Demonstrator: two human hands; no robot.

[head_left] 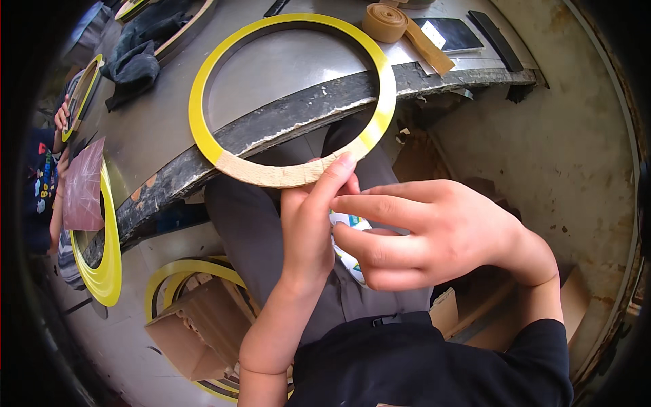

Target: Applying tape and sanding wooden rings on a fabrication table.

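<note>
A large flat yellow ring [198, 102] is held over the front edge of the table. Tan, cloth-like tape [271, 174] covers the part of the ring nearest me, in creased overlapping turns. My left hand [308, 220] grips the ring at the right part of this wrapped stretch, thumb on top and the other fingers mostly underneath. Close beside it, my right hand [434, 230] is curled, its fingertips near the left fingers. Whatever it pinches, if anything, is hidden. Below the hands, a white thing with blue and green print [351, 261] partly shows.
On the worn-edged metal table [169, 102] lie a tan tape roll [385, 24], a dark flat slab [451, 34], a black bar [495, 41] and black cloth [139, 64]. A co-worker's hand [62, 115] holds another ring at left. Rings and cardboard [203, 329] sit below; a wall [542, 102] rises right.
</note>
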